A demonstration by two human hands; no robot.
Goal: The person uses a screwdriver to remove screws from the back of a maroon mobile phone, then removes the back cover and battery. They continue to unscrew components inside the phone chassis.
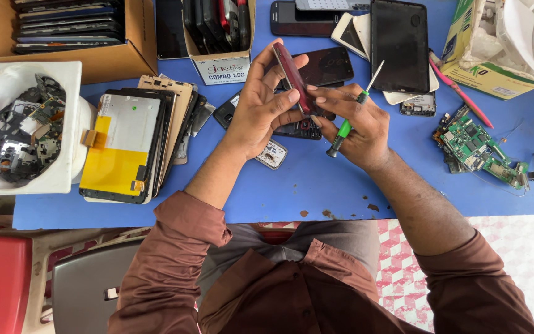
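holding a red phone (293,79) edge-up, my left hand (261,108) fingers clamp it steady; right hand (361,127), at three o'clock, grips a green screwdriver (348,124) while pinching the phone's edge.

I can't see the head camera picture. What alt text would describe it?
A person's left hand holds a dark red phone on edge above a blue table, while the right hand grips a green-handled screwdriver. Around them lie a stack of screens, a green circuit board and boxes of phones.
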